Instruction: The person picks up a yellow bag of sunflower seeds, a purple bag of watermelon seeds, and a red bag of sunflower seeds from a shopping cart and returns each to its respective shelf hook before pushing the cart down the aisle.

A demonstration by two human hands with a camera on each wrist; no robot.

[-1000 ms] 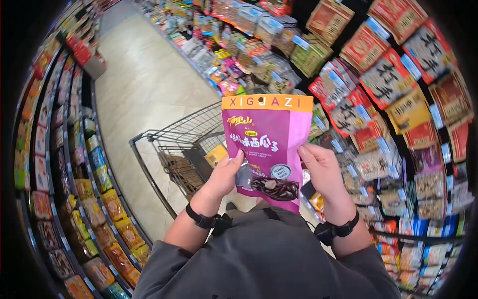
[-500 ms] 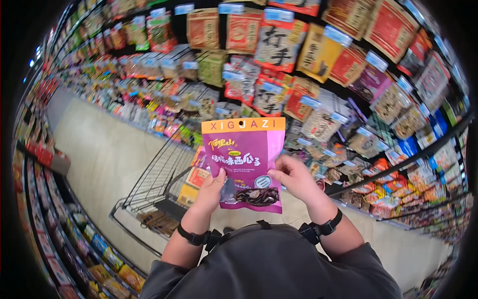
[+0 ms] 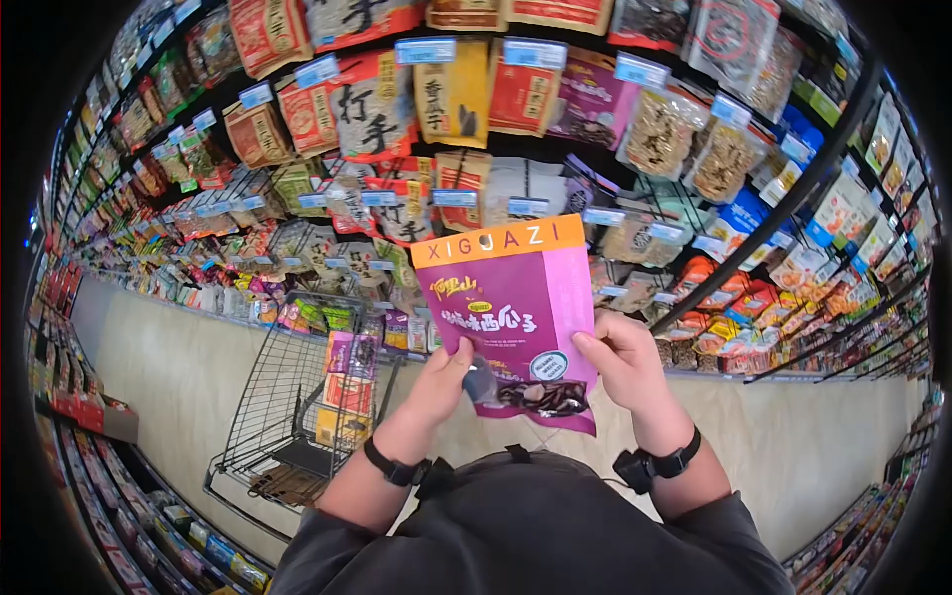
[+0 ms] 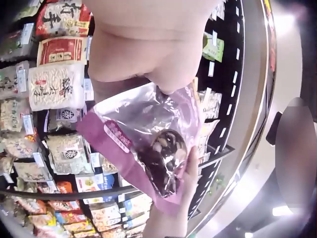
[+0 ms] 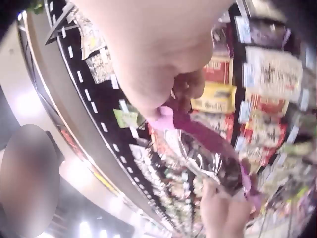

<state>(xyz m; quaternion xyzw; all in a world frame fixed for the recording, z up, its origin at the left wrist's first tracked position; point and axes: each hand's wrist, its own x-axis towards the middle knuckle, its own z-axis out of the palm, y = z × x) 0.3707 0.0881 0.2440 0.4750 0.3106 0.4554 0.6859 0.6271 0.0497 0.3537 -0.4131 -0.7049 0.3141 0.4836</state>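
A purple bag of melon seeds (image 3: 508,322) with an orange top band reading XIGUAZI is held up in front of the chest, its printed face toward the head camera. Dark seeds show through a clear window near its bottom. My left hand (image 3: 436,385) pinches its lower left edge, thumb on the front. On the opposite edge, my right hand (image 3: 625,365) grips at about mid-height, thumb also in front. The left wrist view shows the window and dark seeds (image 4: 166,158) close up, with the right hand (image 4: 168,220) below. Fingers behind the bag are mostly hidden.
A black wire shopping cart (image 3: 288,416) stands at the left with several packages (image 3: 347,392) in it. Ahead, shelves carry rows of bagged snacks, among them a similar purple bag (image 3: 595,102). A dark rail (image 3: 783,188) slants across the right side. More shelving (image 3: 149,506) lines the lower left.
The head view has turned right, from the aisle to face the shelves, and the cart now sits farther left of the bag. The bag has tilted slightly, its right side higher. Both hands still hold it.
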